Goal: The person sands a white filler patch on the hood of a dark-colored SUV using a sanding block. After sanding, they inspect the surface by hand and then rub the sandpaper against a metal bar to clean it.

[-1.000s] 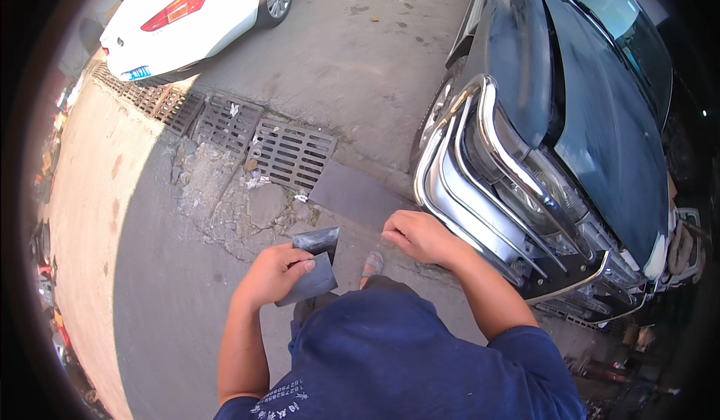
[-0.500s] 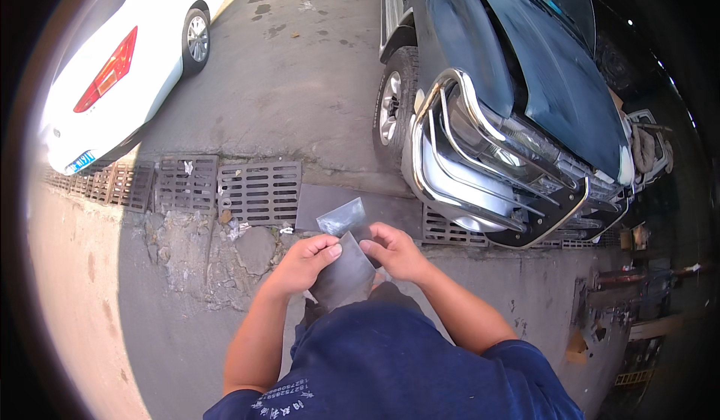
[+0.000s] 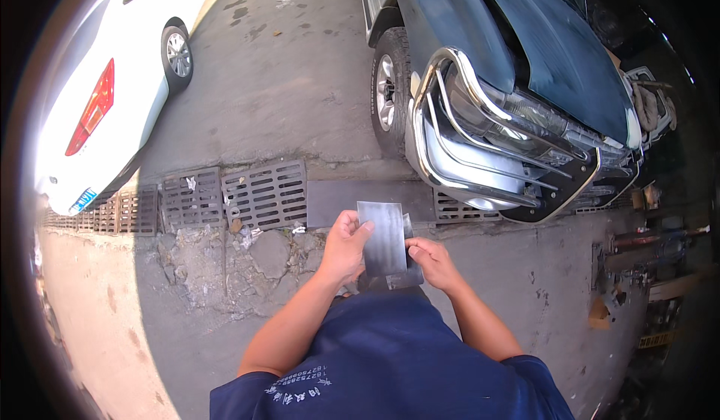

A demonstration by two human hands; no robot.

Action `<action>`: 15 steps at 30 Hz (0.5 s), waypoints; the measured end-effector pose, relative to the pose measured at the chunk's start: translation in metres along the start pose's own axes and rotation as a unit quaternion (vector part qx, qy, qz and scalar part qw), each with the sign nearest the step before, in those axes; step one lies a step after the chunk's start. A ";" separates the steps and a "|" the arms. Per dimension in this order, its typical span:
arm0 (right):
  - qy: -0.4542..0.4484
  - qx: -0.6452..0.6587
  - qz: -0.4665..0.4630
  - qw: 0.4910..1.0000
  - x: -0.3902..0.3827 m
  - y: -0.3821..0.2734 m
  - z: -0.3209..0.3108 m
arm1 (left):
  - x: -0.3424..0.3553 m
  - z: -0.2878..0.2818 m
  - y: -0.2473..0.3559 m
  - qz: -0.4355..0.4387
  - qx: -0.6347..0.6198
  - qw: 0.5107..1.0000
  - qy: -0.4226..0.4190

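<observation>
My left hand (image 3: 347,244) is closed on the edge of a grey rectangular sheet (image 3: 383,236) that looks like sandpaper, its thumb lying on the front face. The sheet stands nearly upright in front of my body, with pale streaks across it. Partly behind it is a darker sheet (image 3: 409,274), mostly hidden, with its right edge pinched by my right hand (image 3: 435,262). The two sheets overlap; I cannot tell whether they are joined.
Ahead to the right stands a dark blue off-road vehicle (image 3: 577,60) with a chrome bull bar (image 3: 469,82). A white car (image 3: 124,82) is at the left. Slotted drain grates (image 3: 264,193) and a flat dark plate (image 3: 334,201) cross the ground. Broken concrete (image 3: 196,262) lies near the grates.
The front sheet has turned from a tilted position to nearly upright, now held at its left edge by my left hand. The darker sheet has slipped mostly behind it. The view has shifted slightly.
</observation>
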State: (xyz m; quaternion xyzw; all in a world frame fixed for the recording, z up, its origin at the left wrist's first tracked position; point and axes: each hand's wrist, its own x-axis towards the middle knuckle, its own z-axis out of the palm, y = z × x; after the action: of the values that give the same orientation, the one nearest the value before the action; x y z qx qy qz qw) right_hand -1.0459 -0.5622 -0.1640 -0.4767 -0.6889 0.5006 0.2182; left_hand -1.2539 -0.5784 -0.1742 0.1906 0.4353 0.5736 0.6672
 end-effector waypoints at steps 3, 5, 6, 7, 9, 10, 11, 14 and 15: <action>-0.010 -0.002 0.006 1.000 0.009 0.004 -0.002 | 0.019 0.016 -0.010 0.003 0.075 0.997 -0.031; 0.021 -0.036 -0.018 0.999 0.022 0.010 -0.010 | 0.033 0.027 -0.007 0.041 0.074 0.995 -0.047; 0.038 -0.052 -0.029 0.997 0.028 0.014 -0.016 | 0.039 0.030 -0.002 0.048 0.082 0.994 -0.046; 0.042 -0.061 -0.052 0.996 0.035 0.020 -0.024 | 0.048 0.031 0.002 0.038 0.129 0.990 -0.052; 0.051 -0.078 -0.096 0.991 0.049 0.035 -0.039 | 0.065 0.027 0.014 0.018 0.222 0.973 -0.063; 0.033 -0.095 -0.094 0.990 0.052 0.036 -0.048 | 0.070 0.026 0.015 0.008 0.239 0.969 -0.066; 0.015 -0.113 -0.092 0.989 0.055 0.034 -0.057 | 0.075 0.026 0.014 -0.003 0.255 0.964 -0.069; -0.018 -0.144 -0.068 0.987 0.055 0.042 -0.078 | 0.086 0.026 0.014 -0.032 0.285 0.955 -0.071; -0.025 -0.152 -0.058 0.986 0.052 0.047 -0.083 | 0.095 0.018 0.001 -0.033 0.261 0.962 -0.072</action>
State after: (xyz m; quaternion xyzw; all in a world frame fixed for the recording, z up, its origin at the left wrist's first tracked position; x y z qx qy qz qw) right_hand -0.9842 -0.4752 -0.1821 -0.4508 -0.7887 0.3886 0.1543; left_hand -1.2439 -0.4858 -0.1982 0.3844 0.5264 0.4023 0.6429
